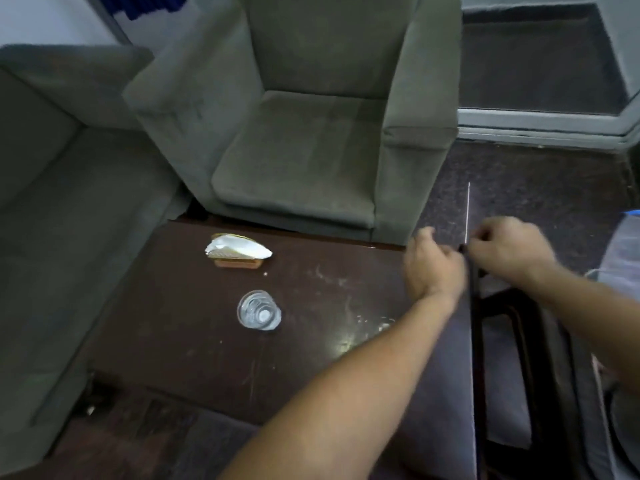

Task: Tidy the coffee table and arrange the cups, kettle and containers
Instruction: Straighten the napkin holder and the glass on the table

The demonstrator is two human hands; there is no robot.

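1. A green armchair [311, 150] butts against the worktop's far edge, and a sofa [52, 202] lines its left side.
2. The dark worktop [173, 323] has open surface between cup and hands.
3. A thin dark panel [475, 341], too blurred to identify, stands upright at the right edge.
4. The left hand [433, 268] and right hand [509, 247] curl around the panel's top.
5. A napkin holder [237, 252] sits near the far edge.
6. The glass cup [259, 310] stands mid-worktop, well apart from both hands.

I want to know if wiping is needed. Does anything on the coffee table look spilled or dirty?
Yes: whitish smears streak the dark coffee table right of the glass cup, like dried residue or dust. A white crumb lies beside the napkin holder. Nothing is tipped over.
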